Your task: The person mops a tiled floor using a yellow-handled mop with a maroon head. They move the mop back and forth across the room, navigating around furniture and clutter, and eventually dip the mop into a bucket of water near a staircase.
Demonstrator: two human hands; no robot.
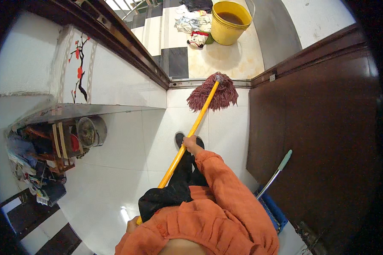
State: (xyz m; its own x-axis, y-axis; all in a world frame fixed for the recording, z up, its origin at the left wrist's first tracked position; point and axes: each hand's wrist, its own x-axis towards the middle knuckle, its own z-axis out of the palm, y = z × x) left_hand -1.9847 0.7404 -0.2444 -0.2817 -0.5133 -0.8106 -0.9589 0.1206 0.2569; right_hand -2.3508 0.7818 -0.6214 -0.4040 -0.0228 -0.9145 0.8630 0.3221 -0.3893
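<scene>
A mop with a yellow pole (170,171) slants up and away from me. Its reddish-brown string head (212,92) lies spread over the metal door sill and the white floor tiles just inside it. My right hand (192,144) is closed around the middle of the pole, above my dark shoes. Lower down, at the near end of the pole, my left hand (133,224) grips it; my orange sleeve and clothing partly hide that hand.
Past the sill stand a yellow bucket (230,25) of brownish water and crumpled cloths (194,22). A dark brown door (315,114) is at right, with a blue dustpan (271,208) and green-handled stick (285,160) beside it. Clutter and a grey bucket (92,131) sit left.
</scene>
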